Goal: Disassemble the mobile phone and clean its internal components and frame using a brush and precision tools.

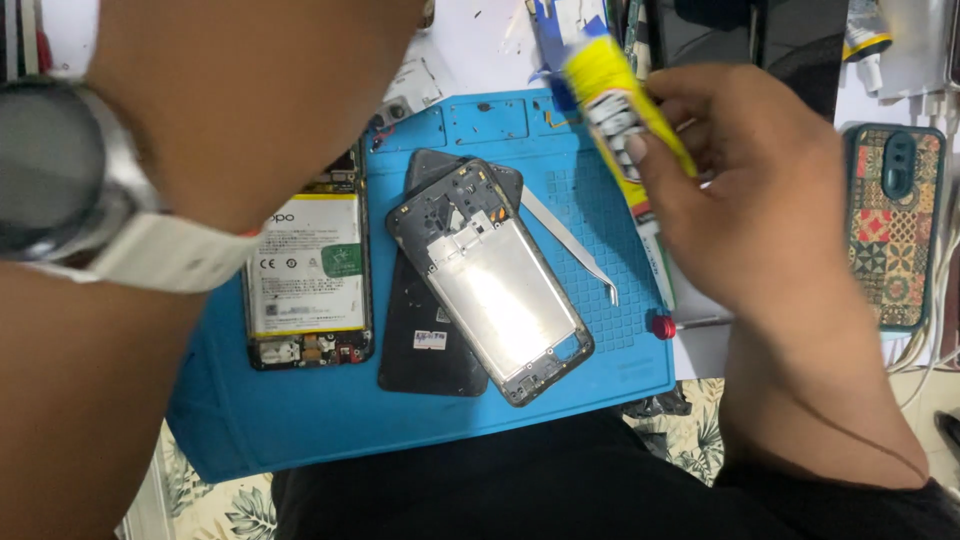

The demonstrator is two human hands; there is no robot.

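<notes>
Right hand (770,200) fingers grasp one yellow tube (625,110); left fingers unseen; two phones (490,280)

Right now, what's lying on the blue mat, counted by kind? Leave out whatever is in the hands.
Opened phone with battery showing: 1
Dark back cover: 1
Phone frame, lying across the cover: 1
Tweezers: 1
Red cap, at the mat's edge: 1
Total: 5
The yellow tube is in the right hand, so it is not counted.
</notes>
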